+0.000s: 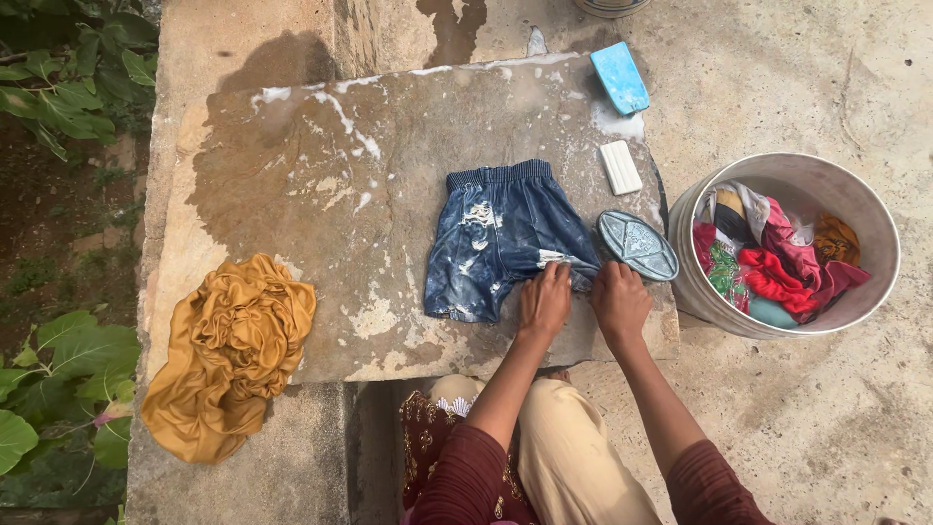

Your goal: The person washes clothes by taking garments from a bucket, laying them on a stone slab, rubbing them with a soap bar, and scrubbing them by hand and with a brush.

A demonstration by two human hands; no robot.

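Seen from the head camera, a person is bending over a wet stone slab (pixel 389 146) streaked with suds, and a pair of blue shorts (pixel 501 238) is lying flat on it, waistband away from the person and legs pointing back toward them. The shorts are looking soaked and lathered, so they are probably handling as soft, limp cloth, heavier than when dry and slippery under the soap; the thicker hem of a leg or the gathered waistband is likely offering the surest hold. The left hand (pixel 544 303) is pressing down on the hem of the nearer leg, its fingers curled and closing on a fold of the wet cloth. The right hand (pixel 620 303) is sitting just beside it at the same hem, fingers bent and bunching the edge of the fabric, with its knuckles just beside an oval grey scrubbing brush (pixel 638 245) that is lying at the slab's right edge. A white bar of soap (pixel 620 167) and a blue brush (pixel 619 78) are resting farther up the slab. A crumpled mustard cloth (pixel 231 352) is lying on the left corner, well apart from the hands. On the ground to the right, a pale bucket (pixel 880 233) is holding mixed coloured clothes (pixel 777 258).
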